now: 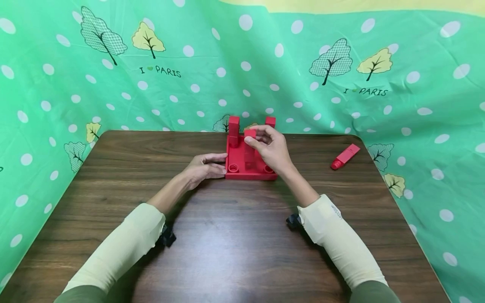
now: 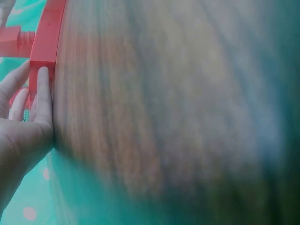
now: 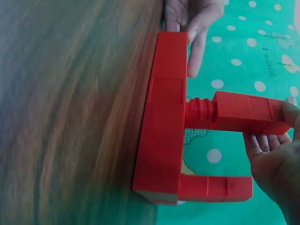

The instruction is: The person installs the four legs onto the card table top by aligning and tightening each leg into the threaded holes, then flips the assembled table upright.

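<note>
A red, shallow, square base with raised edges lies on the table, with ring-shaped sockets in its near corners. Two red square legs stand upright at its far corners. My right hand pinches the top of a third leg between thumb and fingers. This leg is upright, its ribbed, screw-like end pointing down at the base. With fingers extended, my left hand touches the base's left side. In the left wrist view, straight fingers rest against the red edge.
Another red leg with a threaded end lies on its side at the right of the brown wooden table. Behind the table's far edge hangs a green dotted cloth printed with trees.
</note>
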{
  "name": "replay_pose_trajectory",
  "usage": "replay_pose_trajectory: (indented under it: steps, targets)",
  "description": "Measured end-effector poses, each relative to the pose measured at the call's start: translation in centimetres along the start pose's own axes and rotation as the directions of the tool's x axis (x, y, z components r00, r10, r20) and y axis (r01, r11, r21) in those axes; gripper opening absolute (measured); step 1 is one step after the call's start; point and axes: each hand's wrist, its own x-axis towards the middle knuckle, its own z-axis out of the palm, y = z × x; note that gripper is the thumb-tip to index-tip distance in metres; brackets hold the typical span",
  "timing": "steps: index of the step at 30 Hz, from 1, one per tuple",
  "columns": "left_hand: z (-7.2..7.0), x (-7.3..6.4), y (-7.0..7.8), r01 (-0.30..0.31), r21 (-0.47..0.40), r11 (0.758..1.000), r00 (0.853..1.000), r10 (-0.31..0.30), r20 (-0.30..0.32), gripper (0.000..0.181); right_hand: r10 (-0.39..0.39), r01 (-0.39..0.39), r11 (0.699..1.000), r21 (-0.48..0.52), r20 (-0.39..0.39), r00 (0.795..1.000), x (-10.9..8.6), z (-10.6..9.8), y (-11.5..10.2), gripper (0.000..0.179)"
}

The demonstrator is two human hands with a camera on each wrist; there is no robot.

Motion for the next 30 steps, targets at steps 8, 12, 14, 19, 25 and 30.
replay_pose_trajectory:
  steps: [8, 12, 14, 19, 25, 30]
  targets:
    - [0.1, -0.1, 0.0, -0.001, 0.005, 1.0, 1.0, 0.001, -0.017, 0.068, -0.01, 0.01, 1.0, 0.009, -0.004, 1.0, -0.1, 1.1, -0.1, 0.038]
    - [0.2, -0.2, -0.1, -0.013, 0.004, 1.0, 1.0, 0.013, -0.024, 0.066, -0.006, 0.006, 1.0, 0.019, -0.007, 1.0, -0.2, 1.4, 0.1, 0.039]
    - [0.3, -0.3, -0.2, -0.023, 0.019, 1.0, 0.999, 0.023, -0.029, 0.064, -0.002, 0.003, 1.0, 0.027, -0.009, 1.0, -0.2, 1.5, 0.1, 0.039]
    - [0.2, -1.0, -0.2, -0.059, 0.122, 0.991, 0.997, 0.064, -0.041, 0.057, -0.003, 0.003, 0.999, 0.047, -0.006, 1.0, -0.1, 1.9, 0.1, 0.04]
    - [-0.5, -2.6, 0.4, -0.151, 0.407, 0.901, 0.985, 0.172, -0.014, 0.047, -0.004, 0.003, 0.998, 0.063, 0.014, 1.0, 0.0, 2.3, -0.1, 0.04]
    - [-1.0, -3.8, 0.9, -0.265, 0.702, 0.661, 0.952, 0.294, 0.082, 0.045, -0.012, 0.009, 0.997, 0.082, 0.034, 0.999, 0.1, 2.6, -0.1, 0.04]
